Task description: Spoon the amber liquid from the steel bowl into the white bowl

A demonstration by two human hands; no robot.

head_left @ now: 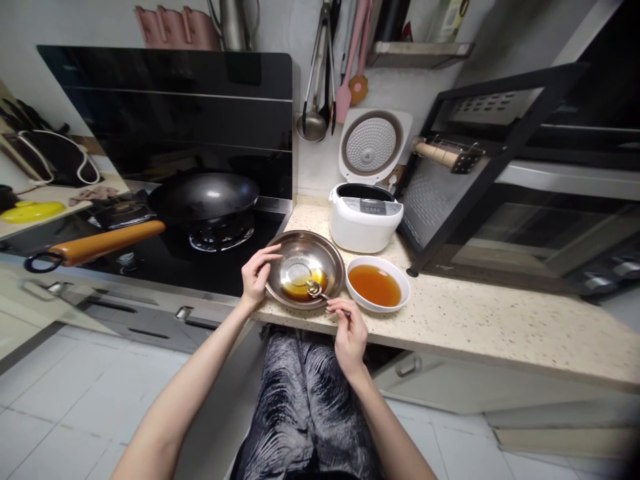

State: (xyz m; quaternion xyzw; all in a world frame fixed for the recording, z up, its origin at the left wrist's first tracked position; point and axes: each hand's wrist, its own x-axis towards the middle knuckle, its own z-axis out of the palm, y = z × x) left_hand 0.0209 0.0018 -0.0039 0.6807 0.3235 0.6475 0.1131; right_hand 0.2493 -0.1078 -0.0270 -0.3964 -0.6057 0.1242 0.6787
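A wide metal bowl (326, 252) rests on the counter beside the stove, with a small pool of amber liquid (296, 291) at its bottom. My left hand (257, 275) is closed on the bowl's left rim, fingers over the edge and tilting it slightly. Between the thumb and fingers of my right hand (350, 335) is a metal spoon (315, 289), its head down in the bowl near the liquid. Just to the right stands a white bowl (406, 288) of orange-brown liquid, close to the metal bowl's rim.
A white rice cooker (365, 227) with its lid up stands behind the bowls. To the left, a black wok (205, 195) sits on the stove, its wooden handle (107, 243) reaching over the front. A black rack with an oven (560, 227) occupies the right. Utensils hang above.
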